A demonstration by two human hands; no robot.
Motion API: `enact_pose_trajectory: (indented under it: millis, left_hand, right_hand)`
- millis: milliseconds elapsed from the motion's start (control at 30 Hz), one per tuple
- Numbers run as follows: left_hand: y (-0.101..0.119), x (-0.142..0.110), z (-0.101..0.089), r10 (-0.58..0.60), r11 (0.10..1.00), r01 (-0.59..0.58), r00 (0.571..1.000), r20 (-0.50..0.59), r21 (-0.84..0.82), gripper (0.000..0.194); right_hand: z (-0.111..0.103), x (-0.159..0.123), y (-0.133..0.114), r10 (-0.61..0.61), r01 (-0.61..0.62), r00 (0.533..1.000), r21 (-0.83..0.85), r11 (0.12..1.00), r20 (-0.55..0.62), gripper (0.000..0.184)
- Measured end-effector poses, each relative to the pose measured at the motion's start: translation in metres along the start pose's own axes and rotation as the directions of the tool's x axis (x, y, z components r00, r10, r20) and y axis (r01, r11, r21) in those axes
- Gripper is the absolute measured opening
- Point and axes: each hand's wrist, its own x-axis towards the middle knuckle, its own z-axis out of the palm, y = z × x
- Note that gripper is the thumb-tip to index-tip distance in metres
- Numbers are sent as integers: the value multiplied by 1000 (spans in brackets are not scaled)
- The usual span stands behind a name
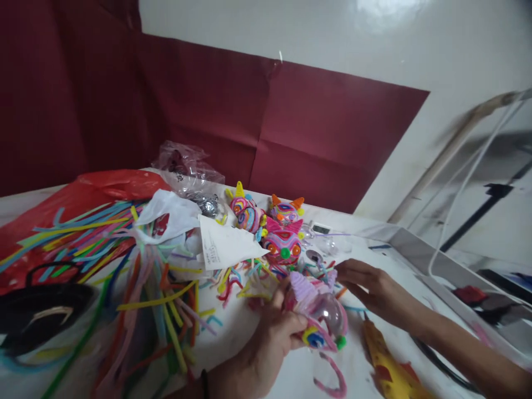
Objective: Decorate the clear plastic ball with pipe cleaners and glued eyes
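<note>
My left hand (pixel 266 338) is closed around a pink pipe-cleaner figure (pixel 318 310) with a clear round ball in it and a coloured spiral eye, held just above the white table (pixel 241 327). My right hand (pixel 372 288) reaches leftward across the table with its fingers stretched out, fingertips close to the figure's top and to loose pipe-cleaner scraps; nothing shows in it. Behind the hands stand three finished pipe-cleaner figures (pixel 282 238) with horns and ears.
A big spread of coloured pipe cleaners (pixel 124 266) covers the left of the table over a red plastic bag (pixel 103 185). A white paper slip (pixel 226 244), clear plastic bags (pixel 187 166), a yellow glue gun (pixel 388 366) and a dark red backdrop (pixel 249 116) are around.
</note>
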Motion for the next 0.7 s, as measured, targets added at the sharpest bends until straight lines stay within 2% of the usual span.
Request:
enact_pose_trajectory:
  millis: [133,300,433,600,700]
  left_hand:
    - [0,1,1,36,998,-36,999,-14,-52,68]
    - [1,3,-3,62,990,-56,997,37,-133,77]
    - [8,3,-3,127,987,-116,988,94,-115,76]
    - [14,-1,2,194,966,-172,975,104,-191,70]
    - [15,-4,4,218,951,-186,970,108,-246,52]
  right_hand:
    - [-3,44,5,-55,54,997,-18,998,-50,26]
    - [11,84,21,-190,187,981,-83,979,-34,28]
    - [26,94,33,-277,262,958,-163,951,-75,30]
    - [40,103,21,-382,360,924,-290,887,-18,33]
    - [43,104,13,-404,380,915,-331,864,-3,32]
